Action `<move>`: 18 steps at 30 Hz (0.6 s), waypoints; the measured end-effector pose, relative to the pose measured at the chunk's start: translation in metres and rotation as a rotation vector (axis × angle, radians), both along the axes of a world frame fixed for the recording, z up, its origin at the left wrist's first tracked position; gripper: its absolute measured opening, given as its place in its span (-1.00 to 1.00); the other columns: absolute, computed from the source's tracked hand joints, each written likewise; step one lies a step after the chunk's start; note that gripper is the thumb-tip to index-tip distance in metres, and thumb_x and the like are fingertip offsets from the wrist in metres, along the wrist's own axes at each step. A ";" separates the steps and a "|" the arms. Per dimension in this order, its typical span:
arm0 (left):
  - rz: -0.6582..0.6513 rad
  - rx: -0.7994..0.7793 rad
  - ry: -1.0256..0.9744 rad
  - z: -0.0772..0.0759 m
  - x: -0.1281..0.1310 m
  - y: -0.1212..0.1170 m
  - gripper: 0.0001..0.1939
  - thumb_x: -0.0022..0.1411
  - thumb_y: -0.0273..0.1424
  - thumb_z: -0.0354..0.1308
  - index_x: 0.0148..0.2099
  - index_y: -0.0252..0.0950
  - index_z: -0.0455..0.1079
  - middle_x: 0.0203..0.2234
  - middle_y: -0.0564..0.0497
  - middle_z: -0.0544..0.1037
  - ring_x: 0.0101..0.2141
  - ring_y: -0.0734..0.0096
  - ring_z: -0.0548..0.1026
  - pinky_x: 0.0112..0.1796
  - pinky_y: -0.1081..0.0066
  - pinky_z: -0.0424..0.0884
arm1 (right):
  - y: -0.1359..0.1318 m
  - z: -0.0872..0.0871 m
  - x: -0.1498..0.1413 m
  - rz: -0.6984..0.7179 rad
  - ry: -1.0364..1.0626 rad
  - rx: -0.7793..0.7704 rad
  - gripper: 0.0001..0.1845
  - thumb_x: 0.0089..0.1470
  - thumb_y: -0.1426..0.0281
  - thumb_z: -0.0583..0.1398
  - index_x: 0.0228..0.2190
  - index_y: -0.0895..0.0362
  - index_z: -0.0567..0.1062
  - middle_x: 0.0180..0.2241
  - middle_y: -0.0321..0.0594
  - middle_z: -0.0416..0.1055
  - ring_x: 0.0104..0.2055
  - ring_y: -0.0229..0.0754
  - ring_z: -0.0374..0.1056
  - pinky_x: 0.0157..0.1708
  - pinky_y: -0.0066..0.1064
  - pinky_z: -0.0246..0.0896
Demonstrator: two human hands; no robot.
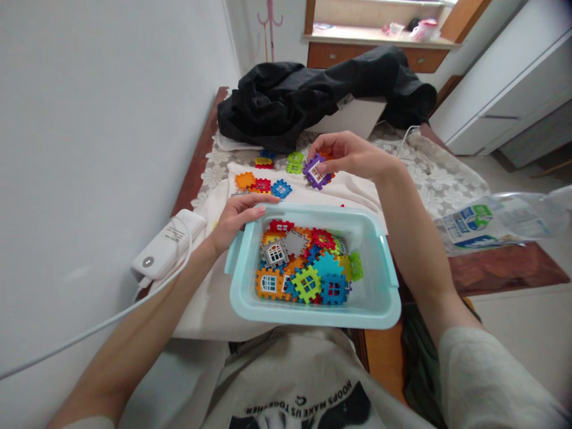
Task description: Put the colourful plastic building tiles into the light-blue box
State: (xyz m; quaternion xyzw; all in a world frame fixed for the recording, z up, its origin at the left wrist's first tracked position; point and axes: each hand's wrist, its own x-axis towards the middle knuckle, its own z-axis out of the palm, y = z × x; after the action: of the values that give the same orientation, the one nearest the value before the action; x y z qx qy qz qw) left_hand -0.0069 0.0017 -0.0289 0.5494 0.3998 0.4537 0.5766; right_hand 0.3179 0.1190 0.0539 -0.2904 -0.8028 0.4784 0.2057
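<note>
A light-blue plastic bin (384, 304) is in front of me, holding a heap of colourful interlocking building blocks, some with window inserts. My left hand (243, 215) grips the bin's far-left corner, its fingers along the rim. Beyond the far rim, my right hand (346, 156) pinches a purple building block (316, 171) with a white window. Bits of orange show behind that block, partly hidden by the fingers. On the white cloth past the bin lie a blue block (281, 189), an orange block (245, 180), a red block (263, 185) and green blocks (295, 162).
A black garment (286, 95) lies heaped across the table's far end. At left, a white power strip (170, 244) trails a cable across my left forearm. A clear plastic bag (500, 220) lies at right on the lace tablecloth (429, 158). The wall runs close along the left.
</note>
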 end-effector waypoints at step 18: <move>0.008 0.025 0.023 0.005 0.003 -0.001 -0.64 0.19 -0.17 0.53 0.00 -0.20 0.81 -0.23 -0.08 0.79 -0.36 0.33 0.62 -0.38 0.44 0.48 | 0.001 -0.036 -0.029 0.199 -0.909 0.058 -0.50 0.14 0.37 0.35 0.12 0.06 0.66 0.06 -0.10 0.72 -0.05 0.03 0.63 -0.22 -0.25 0.47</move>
State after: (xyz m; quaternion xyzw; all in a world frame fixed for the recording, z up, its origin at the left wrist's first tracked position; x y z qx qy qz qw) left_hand -0.0043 0.0005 -0.0242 0.5601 0.4028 0.4547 0.5633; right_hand 0.2892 0.1205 0.0179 -0.3863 -0.8485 0.2973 -0.2060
